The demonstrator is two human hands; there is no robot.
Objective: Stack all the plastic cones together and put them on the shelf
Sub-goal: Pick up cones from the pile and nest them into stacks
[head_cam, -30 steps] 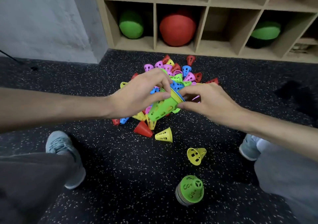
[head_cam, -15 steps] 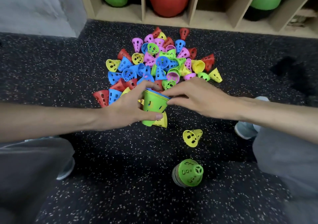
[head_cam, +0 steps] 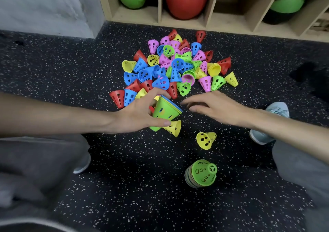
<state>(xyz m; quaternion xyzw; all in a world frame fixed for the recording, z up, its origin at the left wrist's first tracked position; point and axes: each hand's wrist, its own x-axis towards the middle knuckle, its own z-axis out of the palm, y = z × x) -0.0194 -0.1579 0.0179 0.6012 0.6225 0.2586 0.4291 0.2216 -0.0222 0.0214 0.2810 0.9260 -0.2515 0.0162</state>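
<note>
While the shelf (head_cam: 210, 24) waits along the far edge of the floor (head_cam: 71, 67), the loose pile of cones (head_cam: 176, 67) lies before it. Nearer stands a finished stack (head_cam: 201, 173). Left hand (head_cam: 140, 115) grips the green nested stack (head_cam: 164, 111); right hand (head_cam: 217, 107) hovers beside it, fingers relaxed, holding nothing. Next cone should probably seat squarely, rims aligned.

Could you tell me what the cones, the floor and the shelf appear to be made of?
Cones: thin moulded plastic, smooth, slightly glossy, bright solid colours, punched holes.
Floor: probably rubber matting, matte black with pale flecks.
Shelf: light wood or wood-look board, matte; which one cannot be told.
</note>
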